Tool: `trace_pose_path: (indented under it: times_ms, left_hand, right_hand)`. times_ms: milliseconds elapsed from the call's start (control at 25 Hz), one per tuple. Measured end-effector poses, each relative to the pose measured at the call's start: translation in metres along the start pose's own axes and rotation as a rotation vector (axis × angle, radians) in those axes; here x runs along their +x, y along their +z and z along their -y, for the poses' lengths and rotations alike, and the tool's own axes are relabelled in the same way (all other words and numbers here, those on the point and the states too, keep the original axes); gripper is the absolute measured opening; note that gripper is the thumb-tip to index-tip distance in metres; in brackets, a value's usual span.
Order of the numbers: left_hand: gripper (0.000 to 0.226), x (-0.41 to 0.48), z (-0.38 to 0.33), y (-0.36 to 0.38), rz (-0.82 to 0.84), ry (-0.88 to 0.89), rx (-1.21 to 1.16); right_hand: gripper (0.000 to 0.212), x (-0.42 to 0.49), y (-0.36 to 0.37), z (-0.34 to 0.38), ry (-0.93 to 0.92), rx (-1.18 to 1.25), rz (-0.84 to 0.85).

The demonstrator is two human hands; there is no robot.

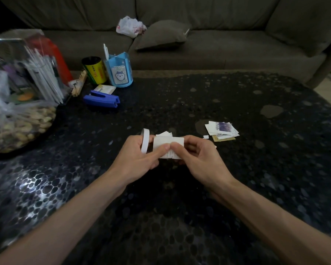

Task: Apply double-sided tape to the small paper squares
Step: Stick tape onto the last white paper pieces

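Over the middle of the dark table, both hands meet on a small white paper square [167, 143]. My left hand [141, 158] has a white roll of double-sided tape [145, 139] looped over its fingers, and its thumb presses on the paper. My right hand [197, 155] pinches the paper's right side with thumb and forefinger. More small white paper pieces [165, 133] peek out behind the held one. A loose pile of cut paper squares [221, 130] lies on the table to the right of my hands.
A blue stapler [101, 98], a yellow can [94, 70] and a blue pen holder [118, 71] stand at the far left. A bag of nuts [19, 127] and a clear bag of pens [44, 73] fill the left edge. A grey sofa [199, 41] runs behind the table.
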State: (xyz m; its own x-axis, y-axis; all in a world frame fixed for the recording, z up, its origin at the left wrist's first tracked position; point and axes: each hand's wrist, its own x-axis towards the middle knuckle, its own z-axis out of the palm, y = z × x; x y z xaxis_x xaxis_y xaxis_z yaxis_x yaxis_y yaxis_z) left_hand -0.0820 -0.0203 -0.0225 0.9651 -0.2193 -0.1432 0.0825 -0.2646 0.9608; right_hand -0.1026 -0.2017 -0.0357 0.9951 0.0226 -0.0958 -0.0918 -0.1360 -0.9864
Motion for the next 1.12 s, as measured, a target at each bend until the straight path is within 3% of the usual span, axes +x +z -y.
trace_pose_path:
  times_ms: [280, 440, 520, 640, 800, 880, 1000, 1120]
  left_hand:
    - [0.018, 0.005, 0.001, 0.003, -0.027, -0.036, 0.008]
    - [0.028, 0.009, -0.002, 0.006, 0.018, -0.186, -0.260]
    - [0.028, 0.008, -0.003, 0.008, 0.116, -0.133, -0.268]
    - [0.024, 0.006, -0.002, 0.008, 0.198, 0.017, -0.062]
    - [0.036, 0.007, -0.005, 0.003, 0.125, 0.133, 0.205]
    - [0.030, 0.007, -0.003, 0.002, 0.100, 0.186, 0.220]
    - [0.030, 0.007, 0.002, 0.000, 0.062, 0.236, 0.229]
    - [0.032, 0.010, 0.007, -0.005, 0.074, 0.157, 0.240]
  right_hand:
    - [0.004, 0.014, -0.014, -0.007, 0.092, 0.069, -0.244]
    - [0.021, 0.037, -0.053, -0.009, 0.107, -0.167, -0.499]
    - [0.031, 0.047, -0.073, -0.010, 0.109, -0.299, -0.620]
    - [0.037, 0.058, -0.093, -0.013, 0.126, -0.407, -0.693]
    - [0.043, 0.060, -0.096, -0.017, 0.123, -0.711, -0.692]
    - [0.039, 0.059, -0.085, -0.013, 0.011, -0.784, -0.657]
    - [0.023, 0.054, -0.051, -0.007, -0.312, -0.622, -0.375]
    - [0.027, 0.037, -0.009, -0.001, -0.485, -0.493, -0.107]
